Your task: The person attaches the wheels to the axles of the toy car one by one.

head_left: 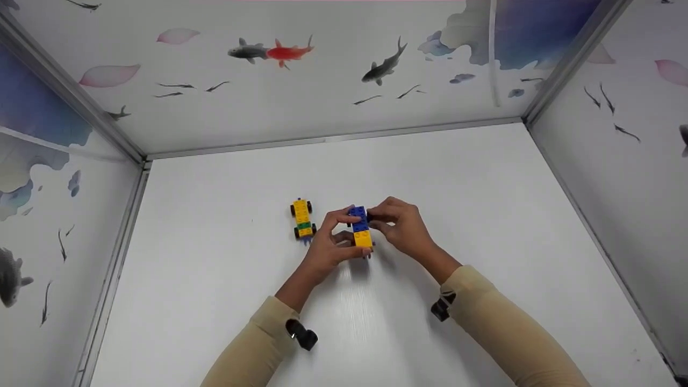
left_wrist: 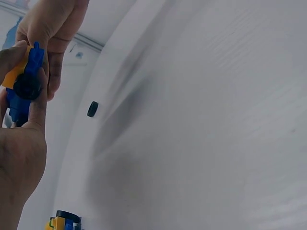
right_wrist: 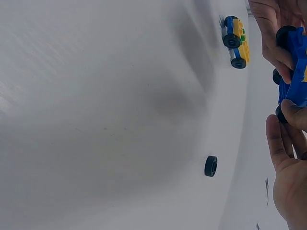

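A toy car [head_left: 359,224] of blue and yellow building bricks is held up over the table between both hands. My left hand [head_left: 324,251] grips it from the left, the thumb near its yellow end and a finger across the blue bricks. On the car's right side my right hand [head_left: 407,230] pinches a small black wheel [right_wrist: 280,114] against the blue chassis. Other black wheels [right_wrist: 286,35] are on the car in the right wrist view. A second toy car [head_left: 302,217], yellow with a green brick, stands on its wheels left of my left hand.
A loose black wheel [right_wrist: 211,166] stands on the white table [head_left: 215,301], beyond the hands; the head view does not show it. Printed wall panels [head_left: 333,102] close in the table at the back and both sides.
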`<action>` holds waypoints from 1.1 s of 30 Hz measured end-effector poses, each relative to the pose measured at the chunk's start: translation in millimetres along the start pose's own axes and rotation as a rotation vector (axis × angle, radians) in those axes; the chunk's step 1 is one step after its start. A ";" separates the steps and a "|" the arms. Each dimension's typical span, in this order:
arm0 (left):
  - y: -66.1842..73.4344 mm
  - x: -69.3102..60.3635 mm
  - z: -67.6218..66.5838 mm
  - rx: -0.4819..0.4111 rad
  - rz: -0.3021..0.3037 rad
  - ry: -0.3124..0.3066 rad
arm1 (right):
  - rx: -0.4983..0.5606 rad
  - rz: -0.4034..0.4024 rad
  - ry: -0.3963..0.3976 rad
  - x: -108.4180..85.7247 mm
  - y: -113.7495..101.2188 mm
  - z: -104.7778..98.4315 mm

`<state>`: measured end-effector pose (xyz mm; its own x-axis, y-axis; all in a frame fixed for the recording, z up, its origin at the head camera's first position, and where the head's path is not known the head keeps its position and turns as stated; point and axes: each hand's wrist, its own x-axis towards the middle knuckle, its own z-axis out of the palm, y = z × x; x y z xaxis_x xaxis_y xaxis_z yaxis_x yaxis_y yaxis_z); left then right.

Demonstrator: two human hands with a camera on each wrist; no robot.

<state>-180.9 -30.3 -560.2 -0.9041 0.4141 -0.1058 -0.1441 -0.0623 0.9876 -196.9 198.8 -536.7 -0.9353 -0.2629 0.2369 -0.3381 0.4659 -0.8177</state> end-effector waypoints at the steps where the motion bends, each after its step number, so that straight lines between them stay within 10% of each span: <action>1: 0.3 0.3 -0.1 -0.001 0.000 -0.001 | 0.002 -0.001 0.000 0.2 -0.3 -0.3; 33: 2.9 1.4 -0.6 -0.014 0.002 -0.018 | 0.134 0.079 -0.005 2.9 0.0 -1.3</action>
<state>-182.8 -30.5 -557.6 -0.8971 0.4300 -0.1017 -0.1481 -0.0758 0.9861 -199.8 199.2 -535.3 -0.9578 -0.2343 0.1667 -0.2461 0.3683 -0.8965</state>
